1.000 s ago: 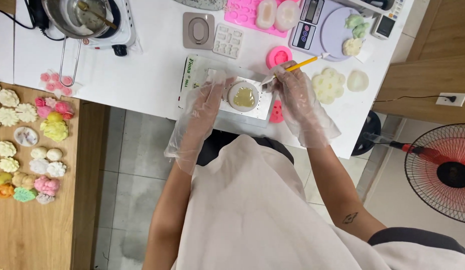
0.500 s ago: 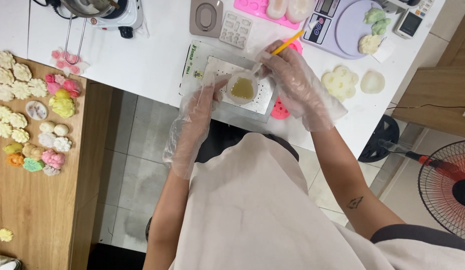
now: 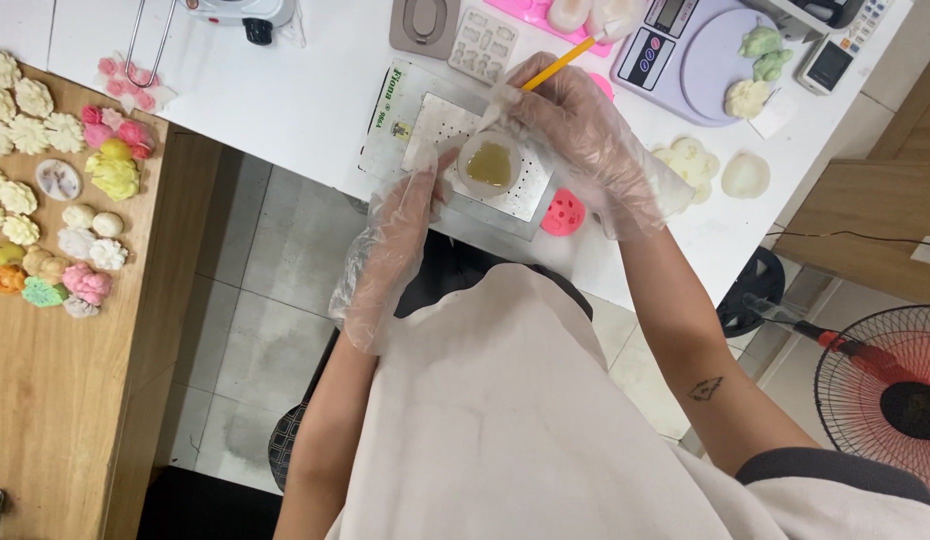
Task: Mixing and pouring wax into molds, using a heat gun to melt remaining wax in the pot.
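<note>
Both hands gloved in loose clear plastic. Left hand [image 3: 410,205] rests at the near-left edge of the round mould [image 3: 488,163], fingers loosely curled, fingertips touching its rim; not closed around it. Right hand [image 3: 575,125] is closed on a yellow brush [image 3: 557,66], held like a pen, handle pointing far-right; its tip comes down at the far edge of the mould (tip itself partly hidden by the glove, contact cannot be told).

Mould: white, round, with a yellowish-green fill in its cavity. It sits on a perforated metal plate [image 3: 435,130], which lies on the white table [image 3: 285,90] near its near edge.

Around it: pink mould [image 3: 563,214] just right of the plate, partly under the right wrist. Grey oval mould [image 3: 425,22] and a small multi-cavity mould [image 3: 483,42] beyond the plate. Lilac scale [image 3: 690,55] far right, with pale green and cream pieces on its pan. Wooden table [image 3: 55,380] at left carries many flower-shaped pieces (white, pink, yellow, green). Red fan [image 3: 885,395] at near right, on the floor.
</note>
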